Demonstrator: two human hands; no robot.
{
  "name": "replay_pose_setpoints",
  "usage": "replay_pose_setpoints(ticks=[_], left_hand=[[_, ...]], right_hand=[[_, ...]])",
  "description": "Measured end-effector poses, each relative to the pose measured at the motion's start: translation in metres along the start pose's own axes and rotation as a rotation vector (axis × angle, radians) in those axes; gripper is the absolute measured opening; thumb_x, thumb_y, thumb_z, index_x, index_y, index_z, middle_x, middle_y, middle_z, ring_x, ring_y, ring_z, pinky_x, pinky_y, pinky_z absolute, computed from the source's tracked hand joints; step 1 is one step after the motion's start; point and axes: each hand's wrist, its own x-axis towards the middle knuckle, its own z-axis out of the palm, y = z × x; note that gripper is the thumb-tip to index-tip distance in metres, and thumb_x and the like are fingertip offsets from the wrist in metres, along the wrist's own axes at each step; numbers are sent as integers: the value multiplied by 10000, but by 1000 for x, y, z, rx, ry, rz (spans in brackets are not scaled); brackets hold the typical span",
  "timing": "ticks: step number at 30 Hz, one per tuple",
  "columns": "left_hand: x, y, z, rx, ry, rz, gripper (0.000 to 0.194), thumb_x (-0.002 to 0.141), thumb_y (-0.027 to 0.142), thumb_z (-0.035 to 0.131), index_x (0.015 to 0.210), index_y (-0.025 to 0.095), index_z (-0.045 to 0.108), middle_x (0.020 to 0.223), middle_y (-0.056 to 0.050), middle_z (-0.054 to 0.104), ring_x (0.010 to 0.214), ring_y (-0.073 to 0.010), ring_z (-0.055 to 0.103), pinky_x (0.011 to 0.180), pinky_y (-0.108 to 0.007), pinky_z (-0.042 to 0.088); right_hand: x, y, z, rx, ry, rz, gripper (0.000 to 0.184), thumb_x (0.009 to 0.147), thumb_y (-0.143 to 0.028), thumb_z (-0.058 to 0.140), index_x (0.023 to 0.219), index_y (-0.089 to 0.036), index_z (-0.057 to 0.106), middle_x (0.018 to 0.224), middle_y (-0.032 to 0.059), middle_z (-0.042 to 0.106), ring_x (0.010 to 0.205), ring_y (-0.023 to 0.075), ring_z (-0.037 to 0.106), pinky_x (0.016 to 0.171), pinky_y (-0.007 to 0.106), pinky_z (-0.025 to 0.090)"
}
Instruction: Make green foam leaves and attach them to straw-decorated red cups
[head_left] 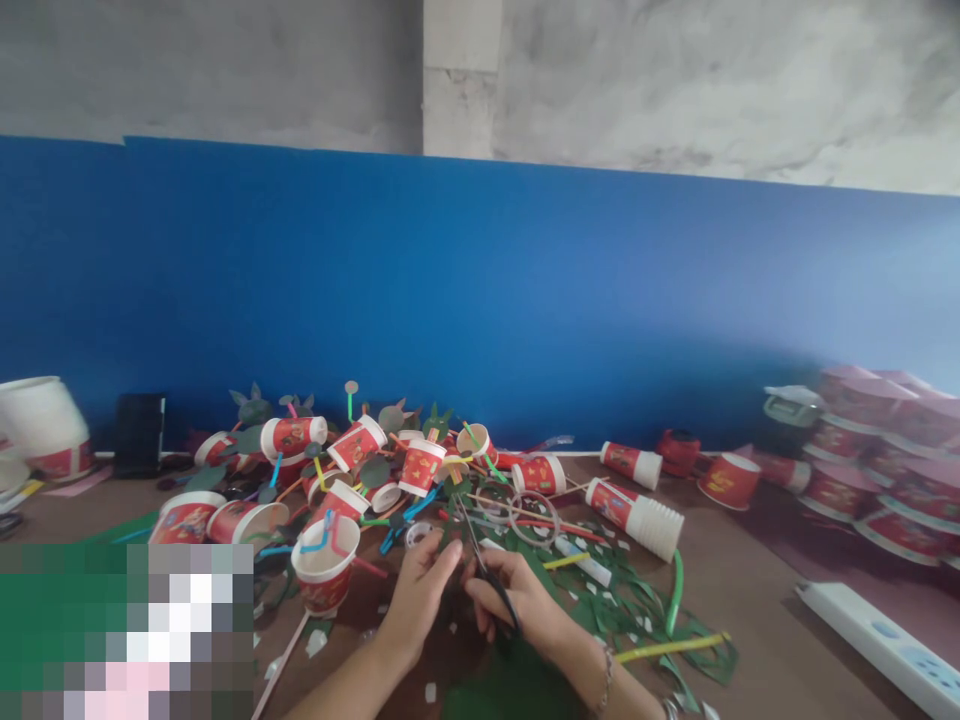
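Note:
My right hand [516, 592] grips a pair of scissors [501, 600] with dark handles, its blades pointing up and away from me. Close beside it, my left hand [421, 580] pinches a small dark green paper piece [453, 530] near the blades. Whether the blades touch the paper is hard to tell. Just left of my left hand stands a red and white paper cup [322, 585] with blue and pink straws. Green paper scraps [607, 615] lie right of my right hand, and a larger green sheet [499, 690] lies below my wrists.
Behind my hands, several red paper cups [356, 443] with straws and paper shapes lie heaped. Clear rings [534, 492], a white tube [589, 565] and stacked cups [652, 527] lie to the right. A white power strip [862, 625] and a cup pile [911, 470] sit far right.

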Motion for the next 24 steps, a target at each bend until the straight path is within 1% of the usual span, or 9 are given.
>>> replay_pose_setpoints(ticks=[4, 9, 12, 17, 20, 22, 24], left_hand=[[0, -1, -1, -43, -29, -19, 275, 783, 427, 585, 699, 165, 584, 668, 12, 564, 659, -157, 524, 665, -275, 419], [1, 0, -2, -31, -34, -32, 286, 769, 442, 591, 717, 160, 604, 684, -4, 588, 667, -172, 543, 654, -289, 432], [2, 0, -2, -17, 4, -38, 298, 745, 454, 612, 687, 164, 586, 645, 8, 568, 633, -162, 525, 632, -280, 428], [4, -5, -4, 54, 79, -7, 341, 736, 491, 614, 649, 166, 560, 633, 7, 550, 642, -167, 515, 610, -267, 419], [4, -7, -6, 86, 51, 7, 351, 761, 503, 580, 659, 168, 558, 639, 4, 549, 641, -167, 514, 606, -267, 412], [4, -7, -6, 80, 15, -1, 346, 770, 501, 568, 663, 173, 549, 633, 12, 537, 628, -159, 505, 601, -263, 405], [3, -5, -6, 61, 4, -21, 338, 759, 492, 580, 648, 177, 528, 614, 25, 507, 607, -147, 483, 588, -254, 394]], right_hand=[[0, 1, -1, -18, 1, -20, 408, 694, -539, 649, 772, -158, 528, 444, -59, 527, 339, 59, 437, 345, 155, 333], [0, 1, -2, -47, 19, -22, 356, 723, -492, 640, 747, -156, 527, 416, -71, 490, 323, 50, 393, 338, 153, 327], [-1, -1, -2, -54, 15, -14, 344, 724, -479, 642, 739, -154, 530, 402, -71, 477, 320, 52, 389, 327, 150, 306], [-1, -3, -3, -47, 21, 12, 348, 718, -485, 651, 733, -158, 533, 387, -80, 456, 315, 54, 382, 316, 150, 321], [-1, -3, -3, -42, 15, 18, 361, 707, -492, 664, 736, -157, 531, 398, -71, 480, 322, 57, 399, 321, 147, 317], [-1, -4, -3, -33, 9, 22, 378, 694, -504, 672, 749, -157, 533, 414, -62, 507, 333, 61, 419, 330, 147, 319], [-2, -4, -3, -24, 8, 27, 393, 686, -517, 673, 765, -157, 538, 426, -58, 520, 339, 63, 429, 336, 148, 319]])
